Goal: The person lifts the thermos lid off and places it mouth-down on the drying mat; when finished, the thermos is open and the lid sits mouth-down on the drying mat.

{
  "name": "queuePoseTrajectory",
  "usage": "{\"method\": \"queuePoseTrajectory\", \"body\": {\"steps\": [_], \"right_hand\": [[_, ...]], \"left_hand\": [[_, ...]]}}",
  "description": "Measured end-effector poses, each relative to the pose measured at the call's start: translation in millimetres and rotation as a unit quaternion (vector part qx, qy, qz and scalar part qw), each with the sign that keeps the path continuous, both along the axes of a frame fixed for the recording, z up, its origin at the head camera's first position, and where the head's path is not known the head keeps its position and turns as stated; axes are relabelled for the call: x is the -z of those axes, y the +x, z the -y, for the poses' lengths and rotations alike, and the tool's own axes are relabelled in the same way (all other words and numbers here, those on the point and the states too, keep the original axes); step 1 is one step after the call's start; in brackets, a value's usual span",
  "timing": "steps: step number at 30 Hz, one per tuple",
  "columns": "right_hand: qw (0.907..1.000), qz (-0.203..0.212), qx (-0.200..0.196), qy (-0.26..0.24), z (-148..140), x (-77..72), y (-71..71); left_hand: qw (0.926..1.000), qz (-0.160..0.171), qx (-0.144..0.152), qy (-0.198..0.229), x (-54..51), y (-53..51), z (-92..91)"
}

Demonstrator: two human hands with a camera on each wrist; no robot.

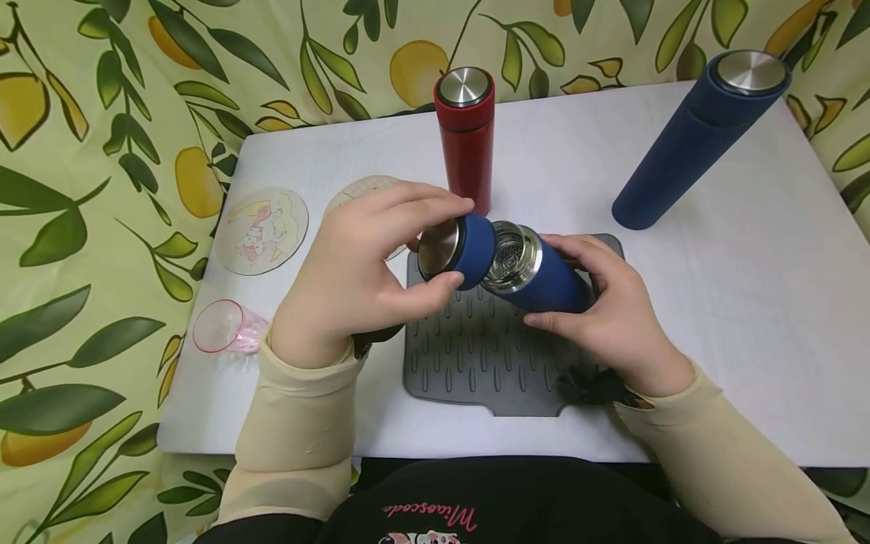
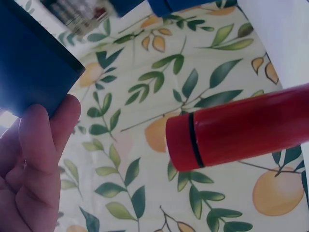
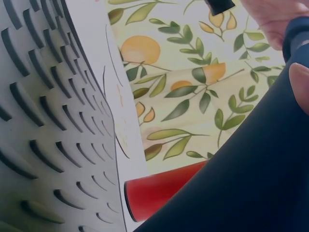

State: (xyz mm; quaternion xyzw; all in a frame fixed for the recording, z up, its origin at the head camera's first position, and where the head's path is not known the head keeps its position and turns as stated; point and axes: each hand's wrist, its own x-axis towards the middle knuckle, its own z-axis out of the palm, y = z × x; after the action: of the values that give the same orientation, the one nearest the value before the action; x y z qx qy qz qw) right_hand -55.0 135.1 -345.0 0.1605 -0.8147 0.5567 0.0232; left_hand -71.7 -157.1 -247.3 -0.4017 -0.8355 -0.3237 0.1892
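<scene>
My left hand (image 1: 367, 264) grips a blue cap (image 1: 478, 251) with a silver top, thumb below and fingers above. In the left wrist view the fingers hold the same blue cap (image 2: 34, 58). The blue thermos bottle (image 1: 560, 279) lies tilted in my right hand (image 1: 615, 317), its steel mouth turned toward the cap. A mesh strainer (image 1: 508, 257) shows inside the mouth. The cap's edge is right beside the rim; whether they touch I cannot tell. The bottle's blue body (image 3: 231, 159) fills much of the right wrist view.
Under the hands lies a grey ridged mat (image 1: 476, 370). A red thermos (image 1: 469, 151) stands behind them, and a taller blue thermos (image 1: 693, 147) at the back right. On the left are a round patterned coaster (image 1: 265, 230), another coaster (image 1: 356, 187), partly covered, and a pink glass (image 1: 231, 327).
</scene>
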Motion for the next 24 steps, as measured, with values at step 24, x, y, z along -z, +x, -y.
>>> {"method": "queuePoseTrajectory", "body": {"steps": [24], "right_hand": [[0.9424,-0.002,0.082,-0.324,-40.5,3.7,-3.9]], "left_hand": [[0.9905,0.101,-0.055,-0.075,46.1,-0.3,22.1]]}}
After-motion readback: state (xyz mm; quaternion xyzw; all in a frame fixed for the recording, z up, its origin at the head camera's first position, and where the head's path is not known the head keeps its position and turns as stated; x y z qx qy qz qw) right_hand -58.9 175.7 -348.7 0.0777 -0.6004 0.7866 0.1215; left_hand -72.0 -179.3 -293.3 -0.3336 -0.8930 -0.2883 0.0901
